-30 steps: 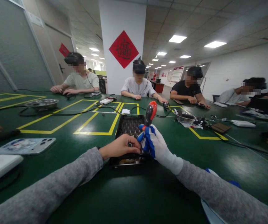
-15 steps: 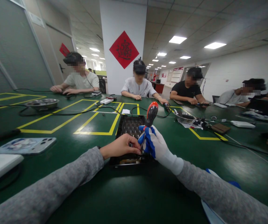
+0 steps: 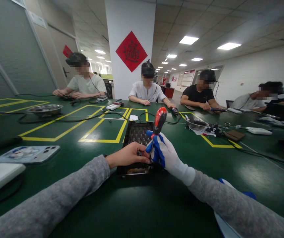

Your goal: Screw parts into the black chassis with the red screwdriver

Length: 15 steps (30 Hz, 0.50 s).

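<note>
My right hand [image 3: 165, 152], in a white glove with blue coating, grips a screwdriver [image 3: 160, 120] by its shaft area just below the red and black handle. The handle points up, and the tip is hidden between my hands. Bare and closed, my left hand [image 3: 130, 154] pinches close to the screwdriver's lower end; what is between its fingertips cannot be made out. Both hands are over a black rectangular case [image 3: 138, 129] that lies on the green table [image 3: 137, 205]. Rows of small raised shapes show inside the case, partly covered by my hands.
A phone [image 3: 30, 154] and a white box-like device [image 3: 5, 177] lie at left, behind them a metal bowl [image 3: 45, 109]. Another bowl [image 3: 196, 123] with small parts stands at right. Cables cross the table. A blue-and-white glove [image 3: 249, 195] lies by my right forearm. Co-workers sit opposite.
The screwdriver's handle shows more red and leans slightly differently, so it has turned a little. Both hands keep their places at the case.
</note>
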Each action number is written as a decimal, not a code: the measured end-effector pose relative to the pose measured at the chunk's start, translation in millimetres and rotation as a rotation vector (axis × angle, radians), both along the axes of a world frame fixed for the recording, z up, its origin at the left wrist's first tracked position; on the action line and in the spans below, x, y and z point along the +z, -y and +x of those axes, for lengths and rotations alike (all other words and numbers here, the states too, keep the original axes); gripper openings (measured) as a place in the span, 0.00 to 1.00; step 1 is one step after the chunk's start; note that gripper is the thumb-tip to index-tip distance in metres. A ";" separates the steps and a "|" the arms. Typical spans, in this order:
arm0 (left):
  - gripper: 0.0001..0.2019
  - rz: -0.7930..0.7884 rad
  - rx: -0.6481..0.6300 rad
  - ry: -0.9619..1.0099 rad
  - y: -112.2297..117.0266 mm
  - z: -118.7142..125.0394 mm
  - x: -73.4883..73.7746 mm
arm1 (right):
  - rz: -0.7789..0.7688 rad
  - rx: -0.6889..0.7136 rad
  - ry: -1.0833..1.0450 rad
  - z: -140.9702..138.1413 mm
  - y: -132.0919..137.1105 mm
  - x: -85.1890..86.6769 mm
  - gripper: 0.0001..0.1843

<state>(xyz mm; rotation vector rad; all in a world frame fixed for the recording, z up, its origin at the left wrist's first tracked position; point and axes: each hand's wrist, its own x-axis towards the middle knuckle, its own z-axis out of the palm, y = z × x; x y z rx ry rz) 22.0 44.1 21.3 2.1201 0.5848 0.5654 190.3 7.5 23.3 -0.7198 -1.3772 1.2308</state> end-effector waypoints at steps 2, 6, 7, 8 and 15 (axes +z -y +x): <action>0.10 -0.013 -0.020 0.016 0.0 -0.3 -0.3 | -0.009 0.012 0.003 -0.6 -0.2 0.8 0.22; 0.10 0.004 -0.070 0.031 0.0 -1.8 -0.1 | -0.012 0.018 -0.009 -1.4 -0.5 2.1 0.22; 0.10 0.006 -0.073 0.031 0.1 -1.9 0.1 | -0.007 0.017 -0.010 -1.4 -0.4 2.1 0.22; 0.10 0.006 -0.069 0.028 0.2 -1.8 0.5 | -0.002 0.015 -0.011 -1.3 -0.3 2.0 0.21; 0.10 -0.012 -0.010 0.026 1.0 0.0 2.9 | 0.018 -0.039 0.000 -1.4 1.1 0.9 0.19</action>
